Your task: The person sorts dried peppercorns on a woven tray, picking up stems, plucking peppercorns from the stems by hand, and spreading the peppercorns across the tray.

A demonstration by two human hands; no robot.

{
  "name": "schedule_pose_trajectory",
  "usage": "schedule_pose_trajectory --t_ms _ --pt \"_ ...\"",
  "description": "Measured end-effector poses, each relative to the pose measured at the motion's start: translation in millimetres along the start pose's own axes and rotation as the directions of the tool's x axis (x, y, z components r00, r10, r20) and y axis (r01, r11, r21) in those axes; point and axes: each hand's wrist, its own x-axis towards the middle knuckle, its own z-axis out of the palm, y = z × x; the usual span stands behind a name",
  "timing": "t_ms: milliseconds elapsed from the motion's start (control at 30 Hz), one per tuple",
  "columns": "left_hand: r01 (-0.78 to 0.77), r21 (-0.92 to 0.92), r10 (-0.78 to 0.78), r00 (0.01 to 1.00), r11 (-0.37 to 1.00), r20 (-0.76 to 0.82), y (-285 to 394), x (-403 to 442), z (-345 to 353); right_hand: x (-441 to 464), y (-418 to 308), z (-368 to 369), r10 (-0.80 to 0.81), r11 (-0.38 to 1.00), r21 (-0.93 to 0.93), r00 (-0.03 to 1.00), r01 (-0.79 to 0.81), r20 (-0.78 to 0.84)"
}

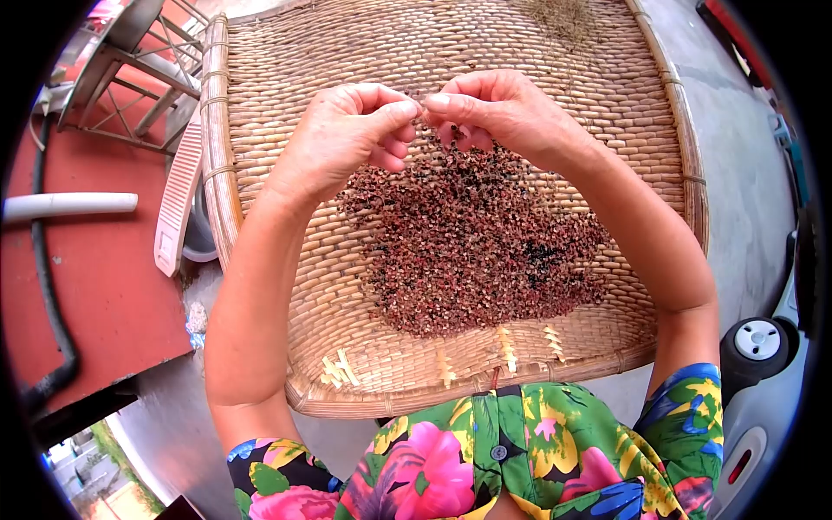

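Note:
Both hands are raised above a large woven tray (329,286), their fingertips nearly meeting. My left hand (368,126) is closed in a pinch between thumb and forefinger. My right hand (481,108) pinches too, thumb against forefinger, with small dark reddish bits near its curled fingers. What either pinch holds is too small to make out. Under and in front of the hands, a heap of small reddish-brown and black dried pieces (477,251) is spread on the tray. A sparse patch of brownish stalks (563,17) lies at the tray's far right.
A metal frame (130,78), a pink slatted plastic piece (180,195) and a white pipe (69,205) are on the left, by a red surface (113,277). A grey object with a wheel (757,340) stands at the right. The tray's raised rim (223,130) surrounds the heap.

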Motion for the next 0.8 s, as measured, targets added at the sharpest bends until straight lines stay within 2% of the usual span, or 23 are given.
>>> schedule_pose_trajectory --t_ms 67,233,333,400,467,567,600,700,733,800 --pt "-0.005 0.026 0.005 1.0 1.0 -0.002 1.6 -1.5 2.9 0.2 1.9 -0.8 -0.02 0.999 -0.048 0.998 0.023 0.06" --pt "-0.002 0.042 0.001 1.0 0.999 0.024 6.6 -5.1 -0.3 -3.1 -2.1 -7.2 -0.013 1.0 -0.003 0.987 0.014 0.158" --pt "0.011 0.031 -0.014 0.996 0.999 0.091 9.0 -6.4 -3.3 -5.4 -11.0 -11.3 0.066 0.995 -0.089 0.982 -0.051 0.179" --pt "0.016 0.008 -0.017 0.989 1.0 0.148 6.7 -4.8 -3.1 -5.2 -9.9 -12.0 0.053 0.998 -0.035 0.962 -0.045 0.267" --pt "0.005 -0.041 0.001 0.991 0.999 0.132 5.1 -3.6 -6.2 -3.4 -8.2 -13.1 0.039 0.999 0.015 0.957 -0.045 0.287" --pt "0.012 -0.141 -0.001 0.997 0.99 0.081 6.0 -2.8 -2.7 -2.1 -7.1 -5.8 -0.065 0.992 0.109 0.996 0.059 0.058" --pt "0.028 -0.19 -0.02 0.999 0.981 0.043 6.7 -2.3 0.3 -0.2 -3.3 -6.9 -0.066 0.992 0.108 0.996 0.06 0.057" --pt "0.035 -0.258 -0.002 0.992 0.965 0.126 -1.1 1.2 8.3 2.5 1.7 -8.4 -0.177 0.978 -0.117 0.984 0.173 -0.025" --pt "0.058 -0.296 -0.004 0.984 0.954 0.177 -3.5 1.9 10.5 2.2 3.3 -6.2 -0.177 0.978 -0.116 0.984 0.173 -0.024" --pt "0.072 -0.317 -0.009 0.981 0.946 0.196 -11.5 5.7 11.6 2.7 7.5 -0.4 -0.289 0.957 -0.02 0.955 0.288 -0.064"
